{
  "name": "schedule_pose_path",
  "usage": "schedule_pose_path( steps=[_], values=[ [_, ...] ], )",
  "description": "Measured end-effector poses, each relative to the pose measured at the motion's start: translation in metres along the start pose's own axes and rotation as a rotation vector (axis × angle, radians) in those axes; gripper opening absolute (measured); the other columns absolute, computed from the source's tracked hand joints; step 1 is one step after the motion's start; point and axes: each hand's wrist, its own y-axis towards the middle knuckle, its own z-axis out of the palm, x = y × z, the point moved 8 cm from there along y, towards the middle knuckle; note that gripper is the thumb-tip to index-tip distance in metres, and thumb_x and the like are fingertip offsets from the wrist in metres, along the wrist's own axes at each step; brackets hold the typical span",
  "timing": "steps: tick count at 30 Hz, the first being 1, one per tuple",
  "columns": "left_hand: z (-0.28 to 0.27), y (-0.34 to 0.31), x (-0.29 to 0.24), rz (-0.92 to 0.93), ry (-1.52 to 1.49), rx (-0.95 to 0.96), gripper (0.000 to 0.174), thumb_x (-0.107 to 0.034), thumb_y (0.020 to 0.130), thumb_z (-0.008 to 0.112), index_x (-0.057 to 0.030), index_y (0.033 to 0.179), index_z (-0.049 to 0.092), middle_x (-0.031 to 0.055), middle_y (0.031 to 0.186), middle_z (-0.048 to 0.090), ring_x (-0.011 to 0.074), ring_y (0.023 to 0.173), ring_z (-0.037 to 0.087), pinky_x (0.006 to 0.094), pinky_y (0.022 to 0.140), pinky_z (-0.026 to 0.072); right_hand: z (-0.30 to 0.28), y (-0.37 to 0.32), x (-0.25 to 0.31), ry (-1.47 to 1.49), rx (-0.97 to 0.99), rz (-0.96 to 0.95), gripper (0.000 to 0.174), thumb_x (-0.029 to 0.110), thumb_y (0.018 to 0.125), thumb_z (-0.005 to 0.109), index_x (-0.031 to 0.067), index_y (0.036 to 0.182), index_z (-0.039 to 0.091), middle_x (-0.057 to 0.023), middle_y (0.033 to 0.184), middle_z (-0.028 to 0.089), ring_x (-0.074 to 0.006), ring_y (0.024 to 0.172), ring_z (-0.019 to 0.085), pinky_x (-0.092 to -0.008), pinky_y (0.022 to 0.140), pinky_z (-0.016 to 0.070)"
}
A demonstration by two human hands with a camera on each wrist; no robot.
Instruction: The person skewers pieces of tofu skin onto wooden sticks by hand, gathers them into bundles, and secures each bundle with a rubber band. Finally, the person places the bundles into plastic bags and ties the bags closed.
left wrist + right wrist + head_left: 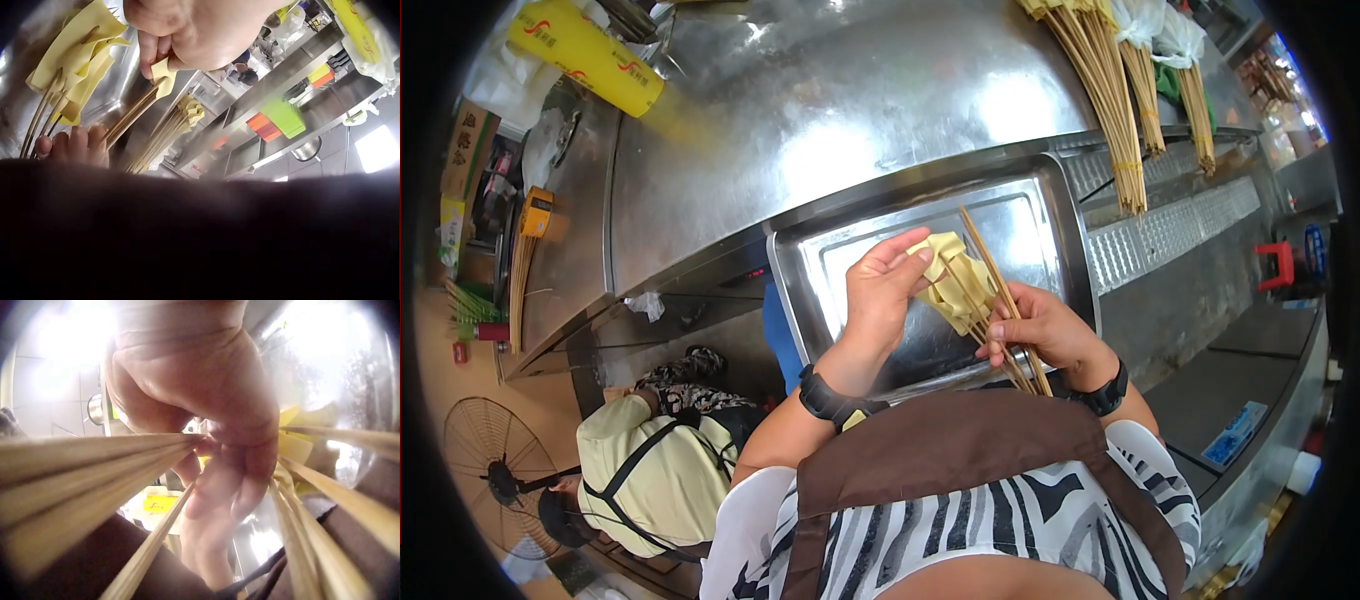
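Wooden sticks [87, 481] fill the curled right hand [1048, 328]; the left hand [882, 290] pinches yellow sheet [164, 82].

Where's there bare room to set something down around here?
The steel counter is bare beyond the tray, between the yellow roll on the left and the skewer bundles on the right. The tray's far right corner looks open too. It's crowded over the tray's middle, where the left hand and right hand hold skewered yellow sheets.
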Motion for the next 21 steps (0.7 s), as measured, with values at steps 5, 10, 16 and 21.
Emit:
schedule_pose_path(
  steps=[5,10,16,21],
  values=[
    [0.001,-0.009,0.010,-0.029,0.122,0.036,0.033,-0.004,0.087,0.062,0.0045,0.118,0.055,0.0121,0.102,0.066,0.0138,0.085,0.063,0.0252,0.073,0.0506,0.000,-0.001,0.001,0.005,-0.005,0.001,0.017,0.006,0.088,0.060,0.0026,0.100,0.048,-0.0034,0.081,0.059,-0.0151,0.067,0.064,-0.0345,0.083,0.0523],
    [0.004,-0.006,0.002,0.038,0.032,0.049,0.039,-0.004,0.088,0.060,0.0058,0.124,0.048,0.0124,0.105,0.065,0.0125,0.088,0.061,0.0244,0.075,0.0481,0.001,0.000,0.001,0.010,-0.001,-0.007,0.017,0.006,0.088,0.060,0.0023,0.100,0.049,-0.0030,0.080,0.059,-0.0147,0.067,0.064,-0.0345,0.082,0.0524],
    [0.003,0.003,0.003,-0.007,-0.121,-0.026,0.028,-0.005,0.089,0.059,0.0053,0.115,0.052,0.0108,0.094,0.065,0.0114,0.081,0.060,0.0241,0.072,0.0480,0.001,-0.001,0.002,0.006,-0.003,0.003,0.017,0.006,0.088,0.060,0.0022,0.100,0.049,-0.0028,0.081,0.059,-0.0145,0.067,0.065,-0.0342,0.082,0.0526],
    [-0.003,0.006,0.005,0.039,-0.111,-0.026,0.015,-0.006,0.090,0.058,0.0023,0.102,0.056,0.0077,0.084,0.065,0.0090,0.071,0.059,0.0211,0.064,0.0458,-0.001,0.001,0.000,0.017,-0.002,0.003,0.017,0.006,0.088,0.060,0.0022,0.100,0.049,-0.0029,0.082,0.059,-0.0144,0.067,0.065,-0.0344,0.082,0.0527]
  ],
)
